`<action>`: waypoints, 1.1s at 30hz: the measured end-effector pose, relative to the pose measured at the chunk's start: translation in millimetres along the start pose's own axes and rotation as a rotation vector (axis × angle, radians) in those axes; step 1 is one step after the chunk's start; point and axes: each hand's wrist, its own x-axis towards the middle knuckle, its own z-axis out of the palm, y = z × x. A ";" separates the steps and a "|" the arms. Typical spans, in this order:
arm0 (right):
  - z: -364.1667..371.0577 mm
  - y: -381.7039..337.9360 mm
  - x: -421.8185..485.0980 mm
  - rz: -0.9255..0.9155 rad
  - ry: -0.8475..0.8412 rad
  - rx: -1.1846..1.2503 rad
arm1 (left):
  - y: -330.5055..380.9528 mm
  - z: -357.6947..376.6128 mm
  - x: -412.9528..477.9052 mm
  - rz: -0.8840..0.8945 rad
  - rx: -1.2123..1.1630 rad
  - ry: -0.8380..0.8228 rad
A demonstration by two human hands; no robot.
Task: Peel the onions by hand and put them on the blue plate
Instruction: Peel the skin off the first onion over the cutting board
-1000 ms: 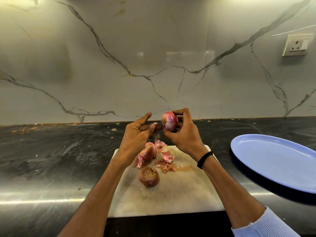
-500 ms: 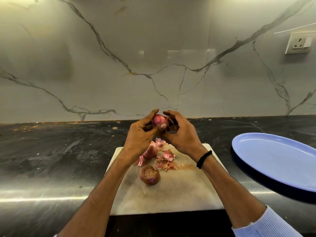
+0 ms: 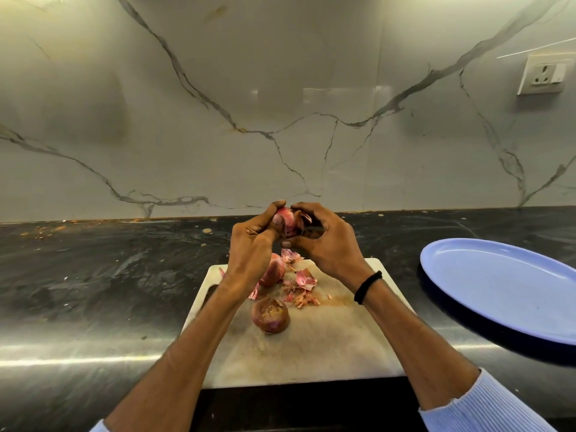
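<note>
Both hands hold one red onion (image 3: 288, 222) in the air above the far edge of the white cutting board (image 3: 311, 347). My left hand (image 3: 254, 244) grips its left side with the thumb pressed on it. My right hand (image 3: 327, 241) curls round its right side, where a flap of loose skin sticks up. An unpeeled brown-red onion (image 3: 270, 314) lies on the board's middle. Another reddish onion (image 3: 274, 271) lies behind it, partly hidden by my left wrist. The blue plate (image 3: 505, 288) sits at the right with nothing on it.
Pink onion skins (image 3: 300, 286) are scattered on the board near the onions. The dark stone counter (image 3: 109, 275) runs along a marble wall, with crumbs at the far left. A wall socket (image 3: 544, 74) is at the upper right.
One second ago only my right hand held the onion, with my left hand open beside it. My left hand has closed onto the onion and both hands now work on it.
</note>
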 end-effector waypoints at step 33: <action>-4.0 -25.0 -0.5 0.237 0.359 0.181 | 4.3 3.7 -7.6 0.162 0.205 -0.201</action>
